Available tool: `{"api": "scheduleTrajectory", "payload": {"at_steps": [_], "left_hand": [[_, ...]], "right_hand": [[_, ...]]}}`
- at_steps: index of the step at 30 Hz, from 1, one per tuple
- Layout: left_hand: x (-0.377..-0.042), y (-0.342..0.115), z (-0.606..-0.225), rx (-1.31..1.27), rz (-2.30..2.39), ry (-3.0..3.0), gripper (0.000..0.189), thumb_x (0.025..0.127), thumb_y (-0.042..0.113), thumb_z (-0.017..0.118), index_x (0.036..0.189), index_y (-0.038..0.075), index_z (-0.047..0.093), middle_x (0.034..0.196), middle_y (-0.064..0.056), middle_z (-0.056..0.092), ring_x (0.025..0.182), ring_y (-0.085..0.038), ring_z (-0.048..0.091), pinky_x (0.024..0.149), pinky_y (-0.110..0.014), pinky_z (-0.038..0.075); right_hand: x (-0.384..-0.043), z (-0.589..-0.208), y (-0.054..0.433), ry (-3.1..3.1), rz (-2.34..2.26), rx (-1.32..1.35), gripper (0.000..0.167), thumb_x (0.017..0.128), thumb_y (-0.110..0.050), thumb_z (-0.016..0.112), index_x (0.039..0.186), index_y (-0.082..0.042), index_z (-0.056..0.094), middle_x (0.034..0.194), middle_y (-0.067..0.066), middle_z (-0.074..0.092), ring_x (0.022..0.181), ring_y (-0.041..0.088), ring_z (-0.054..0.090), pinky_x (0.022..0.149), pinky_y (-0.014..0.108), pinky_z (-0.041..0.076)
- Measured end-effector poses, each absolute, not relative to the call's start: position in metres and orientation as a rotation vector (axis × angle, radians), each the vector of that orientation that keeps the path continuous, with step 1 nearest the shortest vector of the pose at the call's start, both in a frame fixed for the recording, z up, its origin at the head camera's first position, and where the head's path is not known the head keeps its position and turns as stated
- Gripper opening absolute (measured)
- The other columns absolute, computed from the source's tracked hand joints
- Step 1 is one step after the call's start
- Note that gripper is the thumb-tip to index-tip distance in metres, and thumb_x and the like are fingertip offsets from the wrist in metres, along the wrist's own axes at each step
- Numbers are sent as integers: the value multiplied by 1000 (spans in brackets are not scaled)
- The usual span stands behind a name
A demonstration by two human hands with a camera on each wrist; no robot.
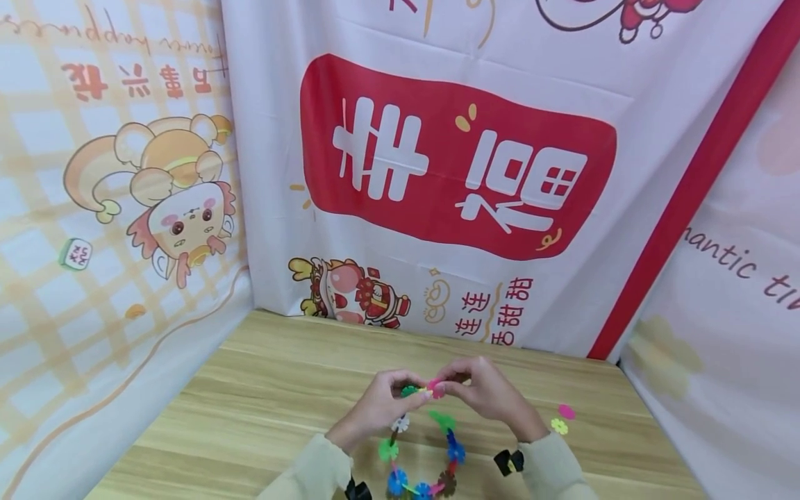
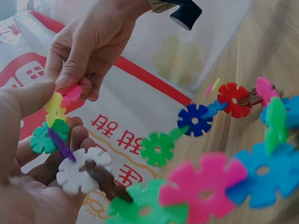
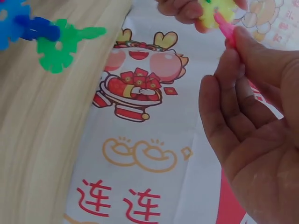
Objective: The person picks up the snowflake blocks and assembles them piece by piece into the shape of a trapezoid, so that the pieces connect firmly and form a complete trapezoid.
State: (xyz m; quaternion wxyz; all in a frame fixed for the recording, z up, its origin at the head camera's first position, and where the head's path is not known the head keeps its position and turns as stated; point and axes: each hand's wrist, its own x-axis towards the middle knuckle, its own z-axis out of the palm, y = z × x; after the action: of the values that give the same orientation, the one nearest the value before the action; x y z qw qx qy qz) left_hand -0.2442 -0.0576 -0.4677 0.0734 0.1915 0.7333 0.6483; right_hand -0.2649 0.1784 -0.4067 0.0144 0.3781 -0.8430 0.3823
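A chain of notched plastic snowflake discs (image 1: 389, 450) in several colours hangs in a loop from my left hand (image 1: 375, 406). That hand pinches a yellow disc (image 2: 56, 109) near the chain's end, with a green disc (image 2: 43, 138) and a white disc (image 2: 70, 175) beside its fingers. Facing it, my right hand (image 1: 486, 390) pinches a pink disc (image 3: 226, 29) between thumb and index finger. The pink disc's edge meets the yellow disc, overlapping its middle in the right wrist view. A green disc (image 3: 58, 46) forms the chain's other end, apart from both hands.
On the wooden table (image 1: 250, 417), right of my right forearm, lie a loose pink disc (image 1: 566, 412) and a loose yellow disc (image 1: 559, 426). Printed cloths hang behind the table (image 1: 456, 292) and along its left (image 1: 156, 298) and right sides.
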Motion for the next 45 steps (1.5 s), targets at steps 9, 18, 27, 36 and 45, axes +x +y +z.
{"api": "scheduleTrajectory", "payload": {"at_steps": [9,18,27,36,45], "left_hand": [[-246,-56,-470,535,1958,2209,33,102,41,71,122,15,73,116,-12,75,105,-30,70,94,-44,60],[-251,-58,-471,542,1955,2226,33,101,40,72,122,15,72,117,-13,75,107,-32,68,95,-45,60],[-251,-58,-473,510,1964,2230,34,100,41,73,119,13,72,111,-5,74,106,-31,68,96,-48,60],[-249,-57,-473,506,1974,2245,31,101,38,71,118,13,72,112,-5,74,108,-30,69,99,-48,60],[-249,-58,-473,534,1995,2245,30,101,37,72,119,13,72,112,-6,74,108,-33,68,94,-41,61]], "right_hand": [[-271,-383,208,-2703,1055,1159,18,98,-22,78,113,-14,80,101,-2,80,87,5,73,82,24,63],[-290,-405,304,-2943,922,734,22,98,-18,76,115,-4,77,105,7,79,91,13,73,77,27,62],[-292,-461,373,-2962,633,602,18,89,-9,83,102,1,77,93,8,78,83,15,71,75,35,61],[-293,-501,397,-2893,739,650,15,83,2,83,94,3,73,87,9,75,77,9,68,69,27,59],[-293,-509,394,-2962,791,509,9,84,2,80,89,-1,74,82,2,73,73,2,60,65,22,51]]}}
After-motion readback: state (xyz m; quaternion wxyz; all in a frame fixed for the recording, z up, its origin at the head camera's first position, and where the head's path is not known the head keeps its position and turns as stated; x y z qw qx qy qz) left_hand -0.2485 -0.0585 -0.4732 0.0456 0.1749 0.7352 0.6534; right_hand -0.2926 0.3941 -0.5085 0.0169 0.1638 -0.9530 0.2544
